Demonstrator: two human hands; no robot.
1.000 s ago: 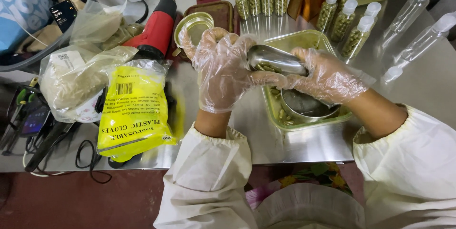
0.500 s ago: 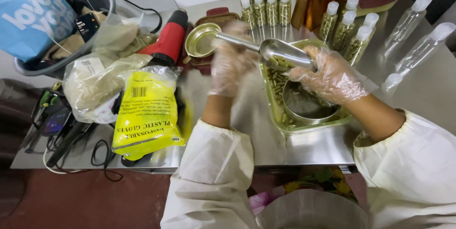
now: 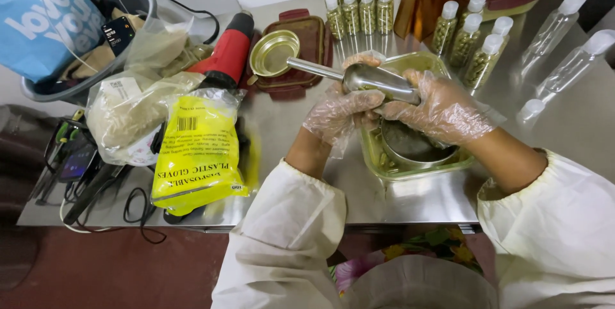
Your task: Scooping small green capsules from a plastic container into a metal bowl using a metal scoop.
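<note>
Hands: both are wearing thin clear plastic gloves and are meeting over a green-tinted tray [image 3: 375,155] on a steel table [image 3: 410,200].
Right hand: right hand [image 3: 442,112] is reaching in from the right, palm down, fingers curling together and clamping on the bowl of a metal scoop [image 3: 378,81].
Left hand: left hand [image 3: 339,113] is coming up from below with the wrist bent, fingers bunching together against the scoop's underside.
Scoop: it is hanging just above the tray, its handle pointing up and left toward a round gold lid [image 3: 274,53].
Tray: a round metal bowl [image 3: 410,146] is sitting inside it, under the right hand.
Nearby: filled capped bottles [image 3: 471,40] are standing behind the tray; a yellow glove packet [image 3: 195,149] is lying well to the left.
</note>
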